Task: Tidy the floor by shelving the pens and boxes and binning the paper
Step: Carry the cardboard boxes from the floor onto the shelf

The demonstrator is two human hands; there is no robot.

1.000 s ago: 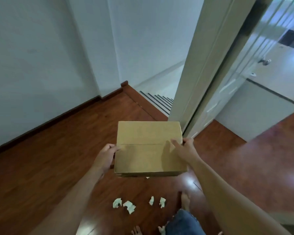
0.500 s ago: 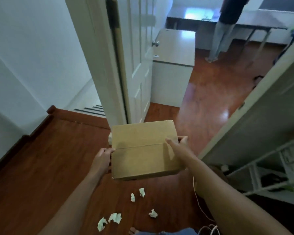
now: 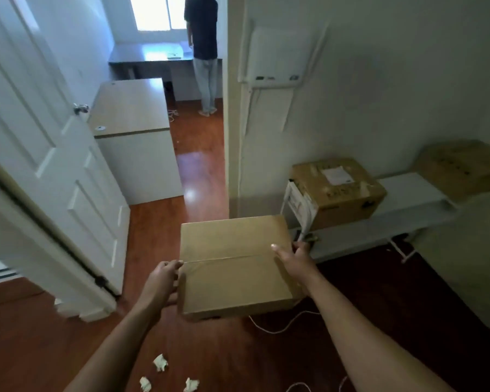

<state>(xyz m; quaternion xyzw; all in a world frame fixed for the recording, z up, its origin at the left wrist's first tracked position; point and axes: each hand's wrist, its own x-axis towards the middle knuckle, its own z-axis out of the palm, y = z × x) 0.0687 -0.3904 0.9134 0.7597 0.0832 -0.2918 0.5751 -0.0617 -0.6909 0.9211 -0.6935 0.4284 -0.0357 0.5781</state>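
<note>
I carry a plain brown cardboard box in front of me, above the wooden floor. My left hand grips its left side with the thumb at the top seam. My right hand holds the right side, thumb lying on the lid. A low white shelf stands to the right against the wall, with one cardboard box on its left end and another cardboard box further right. Crumpled paper balls lie on the floor near my feet.
An open white door stands on the left. Through the doorway are a wood-topped cabinet and a person at a desk. A white cable trails on the floor under the box.
My view has swung to the right while I keep hold of the box. The stairs have left the view, and the white shelf with its boxes has come into sight on the right.
</note>
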